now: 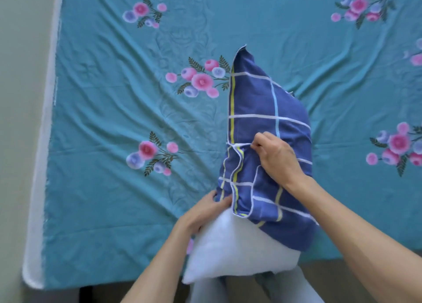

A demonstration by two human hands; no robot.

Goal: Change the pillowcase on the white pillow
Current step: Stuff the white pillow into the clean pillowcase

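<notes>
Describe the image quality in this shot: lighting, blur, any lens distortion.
Head view: soft, even light, no glare, only faint shadows in the creases of the teal floral bedsheet. Wide-angle bending shows at the sheet's left edge. The left hand and the white pillow look slightly smeared; the right hand and the blue plaid pillowcase are sharper, grid lines crisp.

A white pillow (233,252) stands on end at the near edge of the bed, its upper part inside a blue checked pillowcase (262,111). The right hand (277,155) pinches a fold of the case halfway up. The left hand (203,213) grips the bunched open edge where the bare pillow shows. Beneath lies a wrinkled teal sheet (114,97) printed with pink flowers.
</notes>
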